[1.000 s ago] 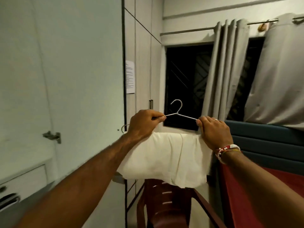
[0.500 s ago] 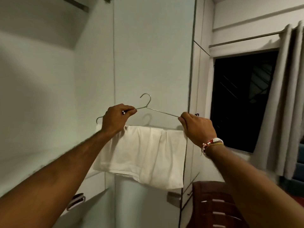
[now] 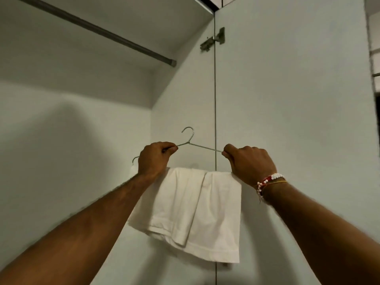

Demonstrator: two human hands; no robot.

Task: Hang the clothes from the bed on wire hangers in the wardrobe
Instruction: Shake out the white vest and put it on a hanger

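- The view looks up into a pale wardrobe. A rail crosses near its top, and a door stands open on a hinge at the right.
- A wire hanger is held level below the rail and well apart from it, with its hook pointing up.
- The left hand is curled round the left shoulder of the wire.
- The right hand, with a beaded bracelet at the wrist, pinches the right shoulder between thumb and fingers.
- A cream cloth is folded over the bottom bar and hangs between the two hands in overlapping layers, longest at the lower right.
- The wire looks thin and light, and would probably flex if squeezed or pulled apart.
- The cloth looks soft and light. It is only draped over the bar, so a tilt could let it slide along or off.
- Holding both shoulders keeps the bar level. For hooking onto the rail, a hold at the neck just under the hook seems best, with the other hand steadying the cloth.
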